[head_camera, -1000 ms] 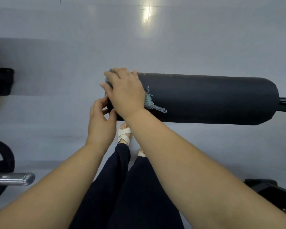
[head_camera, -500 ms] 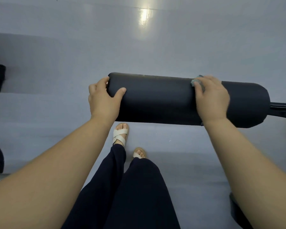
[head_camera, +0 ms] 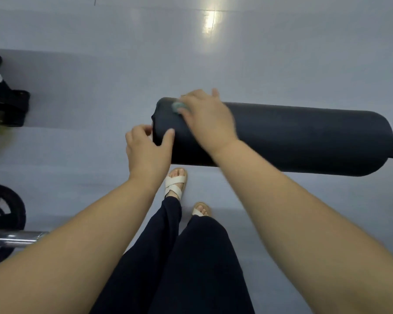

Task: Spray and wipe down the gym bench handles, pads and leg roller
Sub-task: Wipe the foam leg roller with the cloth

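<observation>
The black padded leg roller point(head_camera: 293, 137) lies across the view, its bar running off to the right. My left hand point(head_camera: 149, 150) grips the roller's left end, thumb on the near side and fingers round the end face. My right hand point(head_camera: 208, 117) presses a greenish cloth point(head_camera: 178, 106) onto the top of the roller near that left end. Only a small blurred corner of the cloth shows beside my fingers; the rest is under my palm.
Grey glossy floor point(head_camera: 100, 87) lies all around. A black machine base point(head_camera: 7, 105) stands at the left edge. A weight plate point(head_camera: 5, 214) on a chrome bar point(head_camera: 14, 237) sits at the lower left. My legs and sandalled feet point(head_camera: 175, 184) stand just under the roller.
My right hand has slid the cloth from the roller's right part back to its left end. My left hand has kept its grip on the left end. The view has shifted.
</observation>
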